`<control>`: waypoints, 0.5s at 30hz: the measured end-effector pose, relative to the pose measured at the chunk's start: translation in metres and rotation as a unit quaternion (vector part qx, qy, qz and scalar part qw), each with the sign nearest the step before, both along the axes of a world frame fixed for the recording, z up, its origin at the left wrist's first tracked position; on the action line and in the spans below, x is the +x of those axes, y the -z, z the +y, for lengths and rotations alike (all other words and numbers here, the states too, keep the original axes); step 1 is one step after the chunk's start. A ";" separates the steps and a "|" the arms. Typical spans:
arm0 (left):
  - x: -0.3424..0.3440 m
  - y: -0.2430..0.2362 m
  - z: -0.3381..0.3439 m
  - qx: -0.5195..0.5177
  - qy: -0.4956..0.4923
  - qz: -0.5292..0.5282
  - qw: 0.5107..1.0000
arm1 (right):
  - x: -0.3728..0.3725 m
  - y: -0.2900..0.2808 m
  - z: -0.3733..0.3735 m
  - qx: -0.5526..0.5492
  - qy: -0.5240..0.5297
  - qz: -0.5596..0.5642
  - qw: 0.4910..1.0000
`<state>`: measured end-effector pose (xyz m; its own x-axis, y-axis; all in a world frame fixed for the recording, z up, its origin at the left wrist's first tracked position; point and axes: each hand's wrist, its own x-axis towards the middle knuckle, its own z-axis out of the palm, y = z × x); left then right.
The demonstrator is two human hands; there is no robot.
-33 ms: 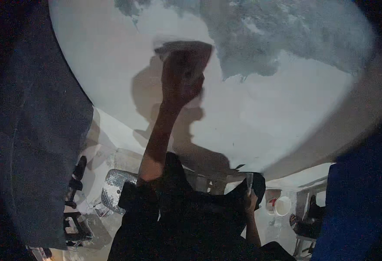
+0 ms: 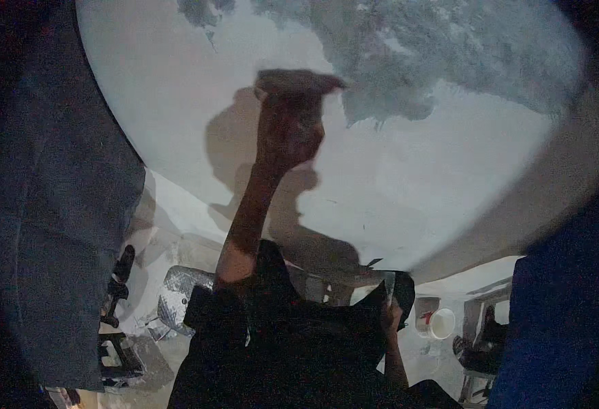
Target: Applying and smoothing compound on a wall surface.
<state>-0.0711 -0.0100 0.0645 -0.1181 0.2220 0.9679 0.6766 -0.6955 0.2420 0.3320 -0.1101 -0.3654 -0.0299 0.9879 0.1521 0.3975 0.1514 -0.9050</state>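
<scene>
So in the head view, the left hand (image 2: 290,133) is reaching up to the white wall (image 2: 408,180), and its fingers are curling round a wide scraper (image 2: 298,80) (or something close, it's blurring into the dark). The blade end is sitting up against the wall, just left of the big grey patch (image 2: 391,99), and its right tip is nearly meeting the ragged edge where white is giving way to grey. A shadow (image 2: 228,146) is falling on the white beside the forearm

The right hand (image 2: 392,317) is hanging low by the black top (image 2: 306,354), with its fingers wrapping a putty knife (image 2: 390,285) whose pale blade is pointing up. I can't tell if any filler is sitting on it

A white bucket (image 2: 442,335) is standing on the floor off to the right, a dark grey sheet (image 2: 61,225) is filling the left side, and a blue one (image 2: 572,313) is filling the right

Looks to me like the white coat is being spread or smoothed, with the grey areas still lacking cover. My guess is the next move is calling for even pressure and a low blade angle along that ragged edge
</scene>
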 end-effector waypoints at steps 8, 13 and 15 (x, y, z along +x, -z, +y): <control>-0.001 -0.077 0.010 -0.158 -0.338 0.307 0.876 | 0.008 -0.004 0.007 0.128 0.023 -0.117 0.984; 0.018 -0.060 0.012 0.074 -0.366 0.168 0.912 | 0.000 -0.013 0.009 0.020 0.042 -0.069 0.996; 0.050 -0.038 -0.028 -0.113 -0.224 0.202 0.947 | -0.004 -0.022 0.009 0.008 0.050 -0.112 0.992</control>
